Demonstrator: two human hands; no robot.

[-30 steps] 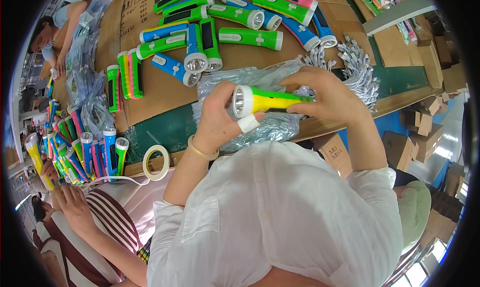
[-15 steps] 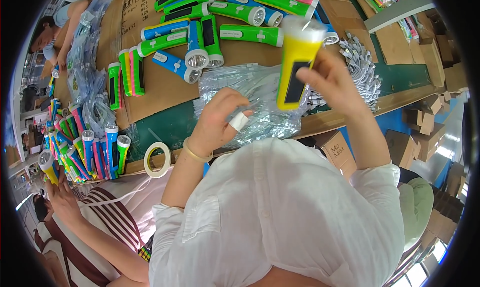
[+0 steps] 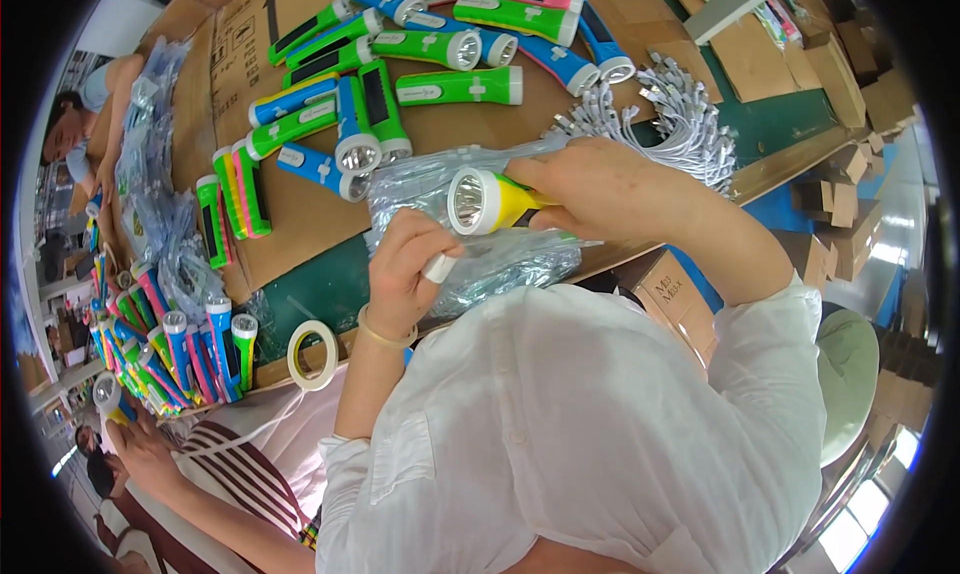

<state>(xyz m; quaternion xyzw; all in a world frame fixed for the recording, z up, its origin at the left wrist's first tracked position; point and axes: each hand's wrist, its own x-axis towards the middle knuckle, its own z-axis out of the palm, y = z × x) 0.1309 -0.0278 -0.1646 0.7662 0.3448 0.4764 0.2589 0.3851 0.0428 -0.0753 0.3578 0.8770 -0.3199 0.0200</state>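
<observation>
Surface (image 3: 312,292) is green, topped by a flat brown cardboard sheet (image 3: 300,217) beyond the heap of clear plastic bags (image 3: 505,266). White cable bundle (image 3: 692,124) sits just right of the heap. Left hand (image 3: 398,274) is at the heap's left side, fingers curled; can't tell if they're pinching plastic. Right hand (image 3: 615,189) is above the heap, fingers wrapped round a yellow-and-green plastic flashlight (image 3: 508,202). Progress-wise, that one's in hand but unbagged; plenty of blue, green and pink plastic flashlights (image 3: 460,88) lie loose beyond the heap.
</observation>
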